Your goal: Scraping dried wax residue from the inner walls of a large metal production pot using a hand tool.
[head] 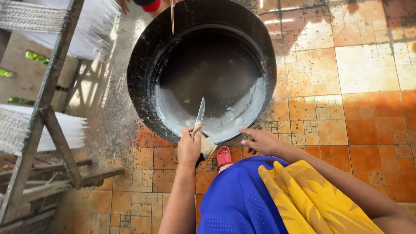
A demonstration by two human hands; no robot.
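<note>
A big round black pan (pixel 143 65) stands on the tiled floor, with a pale white paste (pixel 242 110) smeared over its lower inside. My left hand (pixel 189 147) is at the pan's near rim, closed around the handle of a knife (pixel 200 112) whose blade points up into the pan. A pale flat block (pixel 208 146) sits right beside that hand; how it is held is unclear. My right hand (pixel 260 141) hovers just outside the rim to the right, fingers spread, holding nothing.
A wooden rack (pixel 47 108) with bundles of thin white strips (pixel 65 130) fills the left side. A thin stick (pixel 172 17) hangs over the pan's far edge, where another person's foot (pixel 125 5) shows. My red sandal (pixel 223 157) is below the pan on the orange tiles (pixel 368 130).
</note>
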